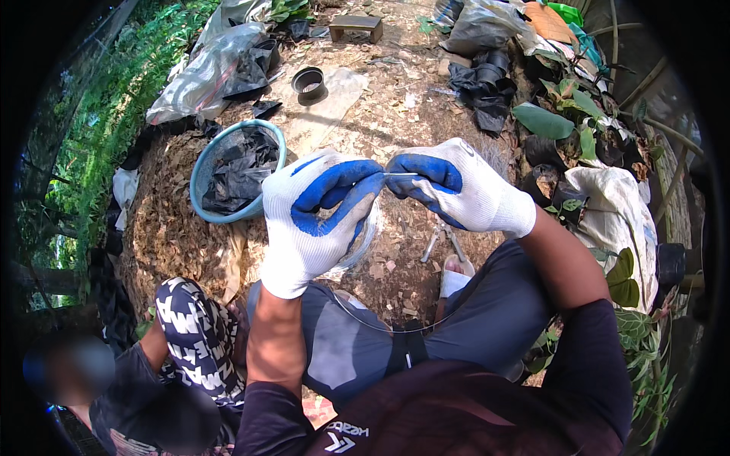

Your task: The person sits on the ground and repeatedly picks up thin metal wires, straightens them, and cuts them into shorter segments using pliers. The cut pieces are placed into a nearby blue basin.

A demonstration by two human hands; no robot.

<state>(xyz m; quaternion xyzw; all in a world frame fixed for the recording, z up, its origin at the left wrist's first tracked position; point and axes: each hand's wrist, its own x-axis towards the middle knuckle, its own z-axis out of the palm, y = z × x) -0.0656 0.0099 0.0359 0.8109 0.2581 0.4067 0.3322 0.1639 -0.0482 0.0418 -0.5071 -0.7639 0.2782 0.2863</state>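
Observation:
Both hands wear white knit gloves with blue-coated palms and meet at chest height before me. My left hand (pixel 325 211) pinches a thin wire (pixel 404 174) between thumb and index finger. Right beside it, my right hand (pixel 450 182) has its fingers closed on the same wire near its short end. A long thin wire also curves down over my lap; where it joins the hands is hidden. Below the hands on the ground lie a coil of thin wire (pixel 365 242), partly behind my left hand, and a pliers-like tool (pixel 445 239) with its two handles spread, close to my sandalled foot.
A teal-rimmed mesh basket (pixel 197 171) holds black plastic bags. Beyond stand a black pot (pixel 308 83) and a low wooden stool (pixel 356 24). Sacks (pixel 199 74), black pots and potted plants line both sides. Another person (pixel 194 336) sits close at lower left.

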